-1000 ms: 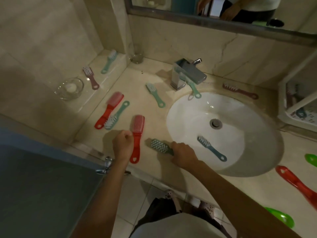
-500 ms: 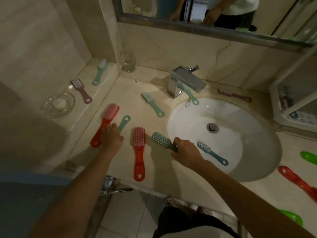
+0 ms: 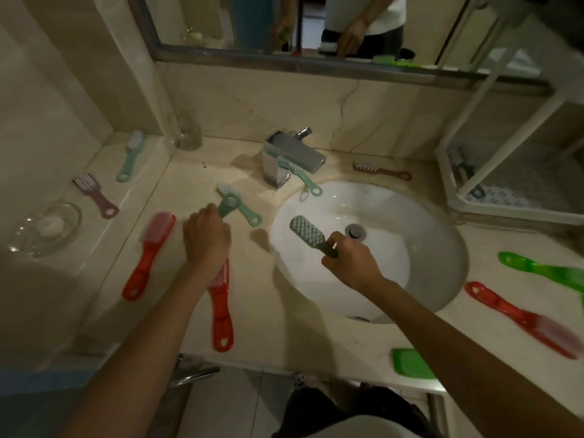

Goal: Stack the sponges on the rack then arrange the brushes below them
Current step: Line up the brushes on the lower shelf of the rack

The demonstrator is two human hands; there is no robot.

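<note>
Well, far to the left of the left hand (image 3: 205,241) sat a soap dish (image 3: 47,229) and a purple brush (image 3: 94,196). Just left of that hand lay a red brush (image 3: 148,254). The left hand was curled tight round a teal brush (image 3: 224,210). Only the ring end stuck out past the hand. A second teal brush (image 3: 226,189) lay just past the hand, very near that ring end. A second red brush (image 3: 221,314) lay under the left wrist, with its end close to the edge of the counter (image 3: 284,327). If the arm dropped or swung, I think it could bump this one off the edge.

The right hand (image 3: 352,262) was closed round the handle of a grey brush (image 3: 306,232), with the head pointing up and away. It hung over the sink (image 3: 426,232). A loose grip there could let the brush fall in.

The rack (image 3: 512,213) stood well to the right of the right hand, at the back. Its shelves were too blurry to tell what was on them, and I could not make out any sponges. Both hands were full, so grabbing more brushes might make one slip. A green brush (image 3: 543,270) lay to the right of the right hand, and a low arm swinging that way might knock it.
</note>
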